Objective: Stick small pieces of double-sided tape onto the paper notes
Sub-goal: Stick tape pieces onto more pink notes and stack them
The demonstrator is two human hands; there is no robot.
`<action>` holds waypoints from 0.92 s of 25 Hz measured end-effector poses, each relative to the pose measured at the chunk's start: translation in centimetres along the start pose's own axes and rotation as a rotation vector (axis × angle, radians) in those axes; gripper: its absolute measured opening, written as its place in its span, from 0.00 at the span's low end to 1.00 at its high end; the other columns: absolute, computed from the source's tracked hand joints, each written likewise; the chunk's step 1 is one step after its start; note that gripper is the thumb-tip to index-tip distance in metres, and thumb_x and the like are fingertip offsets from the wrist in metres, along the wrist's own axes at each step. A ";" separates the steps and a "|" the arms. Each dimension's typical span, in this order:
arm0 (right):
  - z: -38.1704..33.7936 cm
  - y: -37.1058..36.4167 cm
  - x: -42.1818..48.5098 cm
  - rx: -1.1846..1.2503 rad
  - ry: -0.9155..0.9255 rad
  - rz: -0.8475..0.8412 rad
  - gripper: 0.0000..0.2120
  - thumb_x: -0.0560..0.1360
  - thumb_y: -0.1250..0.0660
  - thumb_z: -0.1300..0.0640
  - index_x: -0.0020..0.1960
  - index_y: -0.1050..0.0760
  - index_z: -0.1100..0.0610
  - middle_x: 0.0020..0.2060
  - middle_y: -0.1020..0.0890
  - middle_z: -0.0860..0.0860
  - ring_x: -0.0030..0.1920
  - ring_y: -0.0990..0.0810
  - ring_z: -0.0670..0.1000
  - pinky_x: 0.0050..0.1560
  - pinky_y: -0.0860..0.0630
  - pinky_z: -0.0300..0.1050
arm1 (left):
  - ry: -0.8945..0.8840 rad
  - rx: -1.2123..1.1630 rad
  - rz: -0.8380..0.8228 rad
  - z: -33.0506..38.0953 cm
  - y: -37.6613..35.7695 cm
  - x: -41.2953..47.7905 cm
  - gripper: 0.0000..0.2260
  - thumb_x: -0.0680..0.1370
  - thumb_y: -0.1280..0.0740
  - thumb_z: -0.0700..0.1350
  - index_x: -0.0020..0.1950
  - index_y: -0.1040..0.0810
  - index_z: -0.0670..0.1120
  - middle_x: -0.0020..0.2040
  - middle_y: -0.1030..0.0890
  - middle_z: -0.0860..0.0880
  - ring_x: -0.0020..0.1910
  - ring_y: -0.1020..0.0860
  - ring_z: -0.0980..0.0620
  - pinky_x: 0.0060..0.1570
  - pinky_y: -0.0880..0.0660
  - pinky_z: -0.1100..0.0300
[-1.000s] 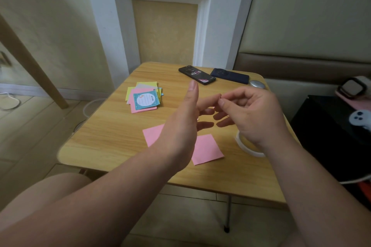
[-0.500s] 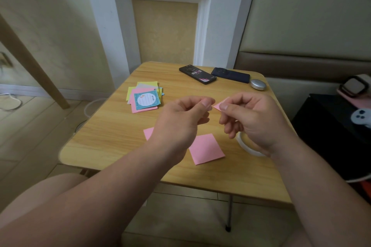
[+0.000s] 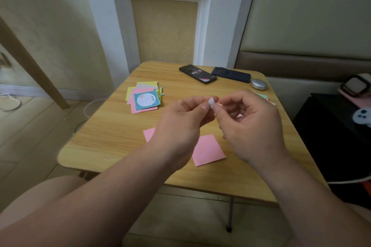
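Double-sided tape, a small white tape piece (image 3: 211, 103), is held in the air above the middle of the surface (image 3: 112, 136), between the two hands. The left hand (image 3: 180, 124) pinches its left edge with thumb and forefinger, the other fingers curled in. The right hand (image 3: 249, 126) pinches its right edge the same way, so both hands are clenched on the one piece, fingertips almost touching.

Below the hands a pink note (image 3: 208, 149) lies flat on the wood, turned at an angle. A second pink note (image 3: 148, 133) lies just left of it, mostly hidden by the left wrist. Further back on the left sits a loose stack of notes (image 3: 143, 99) in yellow, pink and blue, with a teal printed card on top. Corners of a few more coloured notes (image 3: 263, 96) show behind the right hand.

At the far edge lie a black phone (image 3: 197, 74) and a dark blue phone (image 3: 230, 74) side by side, with a small round silver case (image 3: 259, 83) just to their right. Off the surface to the right, a white game controller (image 3: 362, 116) rests on a black cabinet.
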State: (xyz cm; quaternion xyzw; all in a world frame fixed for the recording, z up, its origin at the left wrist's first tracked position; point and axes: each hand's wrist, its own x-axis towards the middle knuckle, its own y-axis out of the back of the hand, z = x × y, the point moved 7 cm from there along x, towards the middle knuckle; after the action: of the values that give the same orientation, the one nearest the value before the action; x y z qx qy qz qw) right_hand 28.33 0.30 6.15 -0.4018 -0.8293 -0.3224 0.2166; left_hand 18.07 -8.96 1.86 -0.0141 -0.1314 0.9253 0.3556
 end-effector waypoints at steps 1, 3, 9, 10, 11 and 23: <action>-0.1 0.0 -0.2 -0.014 0.025 0.030 0.03 0.74 0.27 0.57 0.46 0.20 0.54 0.34 0.19 0.44 0.34 0.19 0.46 0.32 0.23 0.37 | 0.002 -0.006 -0.006 -0.1 0.0 0.0 0.12 0.81 0.40 0.31 0.55 0.17 0.37 0.51 0.15 0.36 0.56 0.18 0.40 0.65 0.24 0.46; 0.1 -0.1 -0.3 -0.009 0.005 0.053 0.03 0.75 0.27 0.56 0.47 0.20 0.54 0.35 0.19 0.46 0.34 0.19 0.47 0.31 0.22 0.40 | 0.004 -0.010 -0.028 -0.1 -0.1 0.0 0.16 0.77 0.40 0.28 0.57 0.17 0.38 0.55 0.17 0.35 0.60 0.20 0.38 0.65 0.25 0.44; 0.7 -0.1 0.4 0.280 -0.071 -0.239 0.11 0.74 0.28 0.59 0.55 0.19 0.51 0.31 0.17 0.46 0.29 0.21 0.45 0.28 0.26 0.36 | -0.066 -0.037 -0.153 1.1 -0.7 -0.2 0.12 0.64 0.35 0.35 0.40 0.13 0.43 0.47 0.17 0.33 0.49 0.19 0.35 0.58 0.22 0.44; 0.4 0.0 0.4 0.209 0.002 -0.276 0.09 0.74 0.27 0.57 0.53 0.17 0.50 0.33 0.16 0.43 0.32 0.19 0.45 0.30 0.24 0.36 | -0.080 -0.004 -0.187 1.3 -0.9 -0.3 0.11 0.62 0.33 0.38 0.39 0.14 0.43 0.47 0.18 0.31 0.51 0.19 0.32 0.60 0.23 0.40; 0.4 0.2 0.3 0.152 0.054 -0.285 0.07 0.74 0.27 0.56 0.52 0.17 0.51 0.36 0.15 0.43 0.35 0.17 0.46 0.33 0.21 0.40 | -0.088 0.037 -0.208 1.3 -1.0 -0.3 0.11 0.60 0.32 0.41 0.39 0.14 0.43 0.46 0.18 0.31 0.52 0.19 0.31 0.62 0.25 0.37; 6.2 -1.6 0.9 0.319 -0.389 0.003 0.17 0.80 0.35 0.52 0.35 0.19 0.56 0.24 0.21 0.51 0.24 0.25 0.43 0.27 0.31 0.33 | 0.014 -0.113 -0.294 -1.8 -1.4 1.3 0.23 0.56 0.35 0.43 0.48 0.13 0.41 0.49 0.15 0.40 0.48 0.22 0.46 0.49 0.26 0.51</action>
State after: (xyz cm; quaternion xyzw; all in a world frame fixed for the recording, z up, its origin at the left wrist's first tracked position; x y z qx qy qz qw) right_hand 25.85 4.43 1.81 -0.4182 -0.8951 -0.1038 0.1142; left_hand 18.20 -6.72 0.58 -0.0209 -0.1815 0.8541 0.4869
